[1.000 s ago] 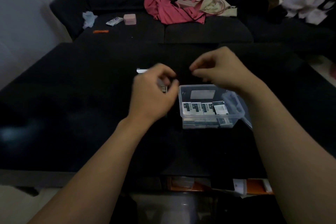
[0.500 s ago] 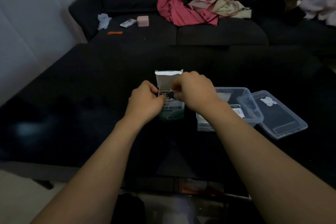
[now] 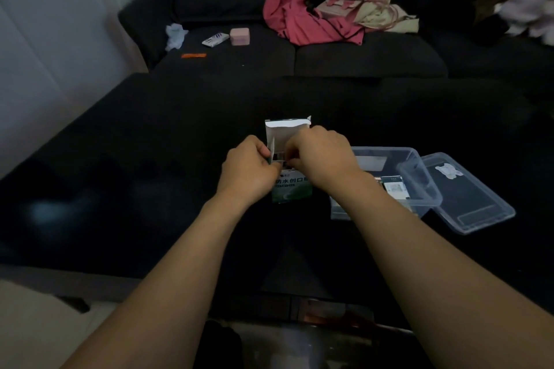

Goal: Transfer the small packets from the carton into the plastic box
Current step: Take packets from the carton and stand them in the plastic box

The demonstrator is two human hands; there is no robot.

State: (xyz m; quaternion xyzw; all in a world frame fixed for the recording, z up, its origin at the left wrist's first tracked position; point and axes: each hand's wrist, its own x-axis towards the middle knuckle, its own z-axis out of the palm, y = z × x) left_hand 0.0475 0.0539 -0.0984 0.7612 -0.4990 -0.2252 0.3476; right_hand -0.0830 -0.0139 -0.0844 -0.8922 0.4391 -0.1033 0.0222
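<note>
A small green and white carton (image 3: 292,189) stands on the dark table (image 3: 150,174) with its white top flap (image 3: 286,132) raised. My left hand (image 3: 248,171) grips the carton's left side near the opening. My right hand (image 3: 320,159) has curled fingers at the carton's mouth, pinching the small packets (image 3: 280,156) that show there. To the right sits a clear plastic box (image 3: 419,186) with several packets (image 3: 394,187) lying inside; my right forearm hides part of it.
The box's clear lid (image 3: 467,195) lies flat just right of the box. Behind the table a dark sofa (image 3: 359,60) carries a pink garment (image 3: 302,21), a beige bag (image 3: 368,6), a pink case (image 3: 239,36) and a small tube (image 3: 214,39).
My right hand came from above the plastic box to the carton's mouth, and my left hand took hold of the carton. The view swung left, so the box and lid now sit to the right.
</note>
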